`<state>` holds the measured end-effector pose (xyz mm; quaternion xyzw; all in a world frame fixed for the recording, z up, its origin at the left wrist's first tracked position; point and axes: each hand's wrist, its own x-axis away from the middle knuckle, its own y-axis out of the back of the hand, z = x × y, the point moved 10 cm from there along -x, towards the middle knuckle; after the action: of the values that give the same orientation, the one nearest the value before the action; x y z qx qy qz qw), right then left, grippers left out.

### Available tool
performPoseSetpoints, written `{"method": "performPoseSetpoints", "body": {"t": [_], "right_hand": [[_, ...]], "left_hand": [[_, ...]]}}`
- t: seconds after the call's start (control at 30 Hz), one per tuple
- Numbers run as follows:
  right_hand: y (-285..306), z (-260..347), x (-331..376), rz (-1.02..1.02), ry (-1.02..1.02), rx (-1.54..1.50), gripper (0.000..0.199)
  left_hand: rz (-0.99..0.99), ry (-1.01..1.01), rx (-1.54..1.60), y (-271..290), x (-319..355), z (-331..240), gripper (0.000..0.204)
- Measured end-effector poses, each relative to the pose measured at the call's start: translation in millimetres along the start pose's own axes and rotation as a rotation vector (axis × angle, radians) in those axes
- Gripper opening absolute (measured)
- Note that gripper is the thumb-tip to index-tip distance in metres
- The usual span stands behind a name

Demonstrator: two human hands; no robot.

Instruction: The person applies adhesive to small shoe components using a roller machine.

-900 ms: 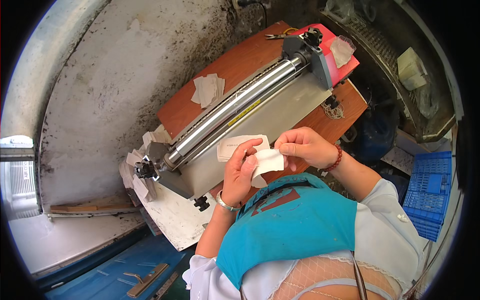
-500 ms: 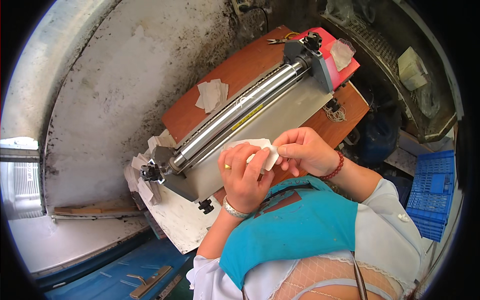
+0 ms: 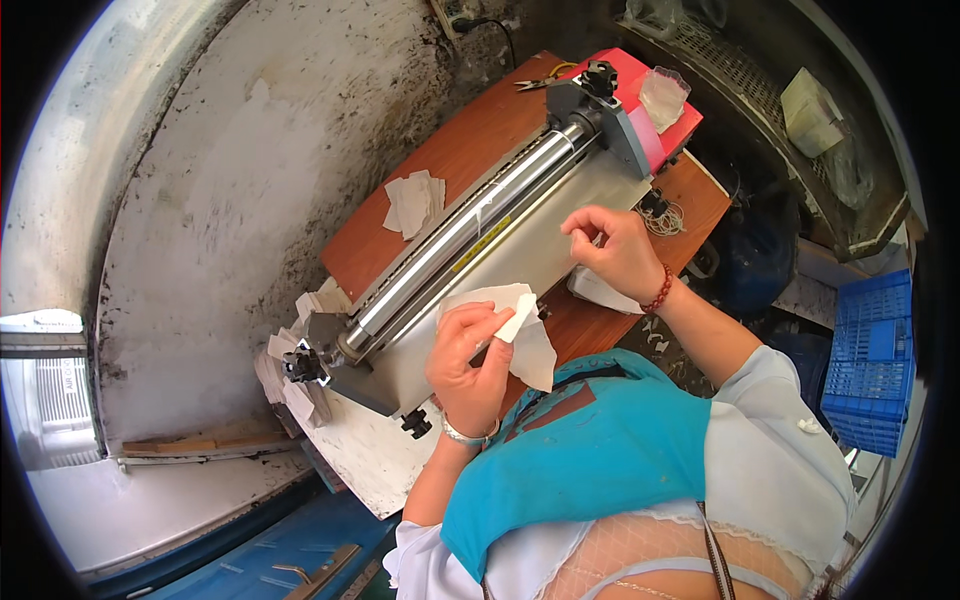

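My left hand (image 3: 468, 355) grips a folded white paper piece (image 3: 522, 325) over the grey feed plate (image 3: 540, 250) of a roller machine (image 3: 470, 225) on a brown wooden table (image 3: 455, 160). My right hand (image 3: 612, 250) hovers over the right end of the plate with thumb and forefinger pinched together, and I cannot make out anything between them. It is just above a small stack of white papers (image 3: 600, 293) at the table's near edge. The long metal roller runs diagonally between grey end blocks.
More white paper pieces (image 3: 415, 202) lie on the table behind the roller, and others (image 3: 285, 355) are bunched at its left end. The machine has a red housing (image 3: 660, 105) at the far right. Blue crates (image 3: 870, 345) stand at the right. A stained concrete wall lies beyond the table.
My hands have come apart: the right one moved right and away from the paper, toward the stack. The left one keeps the paper and has dropped slightly lower.
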<state>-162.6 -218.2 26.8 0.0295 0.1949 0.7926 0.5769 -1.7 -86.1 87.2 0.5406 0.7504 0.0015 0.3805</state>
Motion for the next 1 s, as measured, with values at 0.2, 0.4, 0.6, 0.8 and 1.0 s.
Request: {"method": "performPoseSetpoints", "body": {"t": [0.2, 0.4, 0.6, 0.8, 1.0], "right_hand": [[-33.6, 68.9, 16.4, 0.214, 0.369, -0.171, 0.016], [-50.5, 62.3, 14.6, 0.368, 0.290, -0.127, 0.016], [-62.0, 31.1, 11.4, 0.405, -0.052, -0.436, 0.014], [-65.0, 40.6, 10.1, 0.534, -0.134, -0.393, 0.015], [-46.3, 13.5, -1.6, 0.368, -0.160, -0.532, 0.019]], "left_hand": [[-0.138, 0.866, 0.958, -27.0, 32.3, 79.7, 0.017], [-0.038, 0.775, 0.770, -26.5, 27.0, 73.9, 0.018], [0.057, 0.618, 0.464, -15.0, 4.5, 64.9, 0.014], [0.283, 0.308, 0.078, -3.1, -39.0, 38.8, 0.012], [0.348, 0.534, 0.214, 18.3, -103.3, 85.4, 0.006]]}}
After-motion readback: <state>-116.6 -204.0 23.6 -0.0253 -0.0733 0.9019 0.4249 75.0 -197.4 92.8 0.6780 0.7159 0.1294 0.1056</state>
